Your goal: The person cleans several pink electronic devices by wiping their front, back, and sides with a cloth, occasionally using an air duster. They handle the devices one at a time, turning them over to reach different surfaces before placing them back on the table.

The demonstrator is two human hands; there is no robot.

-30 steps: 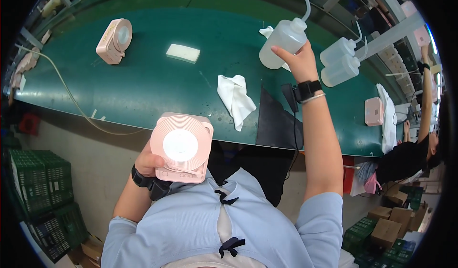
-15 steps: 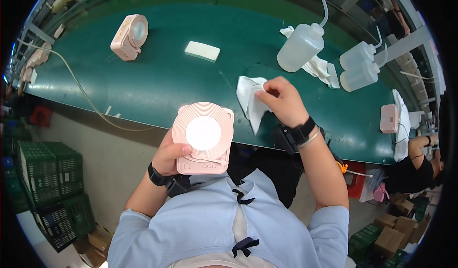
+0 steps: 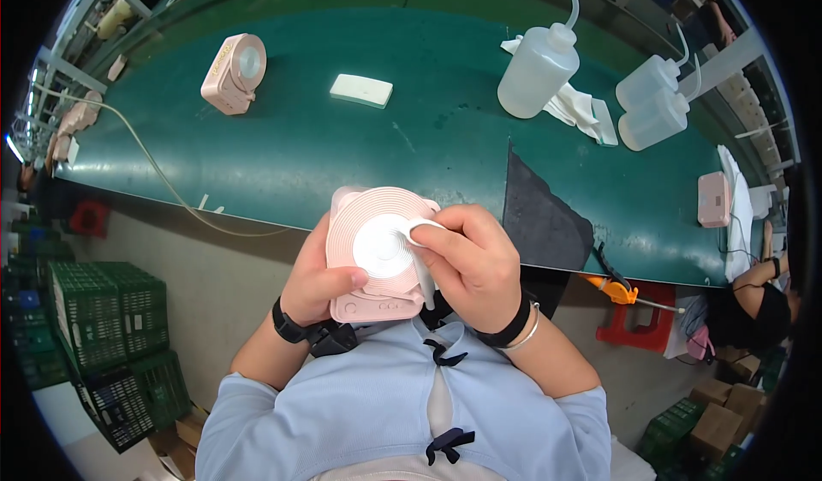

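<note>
**Wiping the pink lamp's face**

Fingers of your right hand [image 3: 475, 267] are pinched shut on a white cloth [image 3: 419, 254], pressing it to the round white face of the pink lamp [image 3: 377, 254]. Your left hand [image 3: 321, 276] wraps its left side and back, holding it at chest height, off the green table [image 3: 342, 156].

It looks light, rigid, smooth plastic, likely slippery when damp; grip the edges, not the face. Unlabelled white squeeze bottles [image 3: 538, 70] stand far right; a white pad [image 3: 361, 90] lies flat beyond.

Worktop [image 3: 325, 164] centre open; squeeze bottles [image 3: 538, 72] and rags [image 3: 575, 106] crowd far right, pink device [image 3: 233, 72] far left.
</note>
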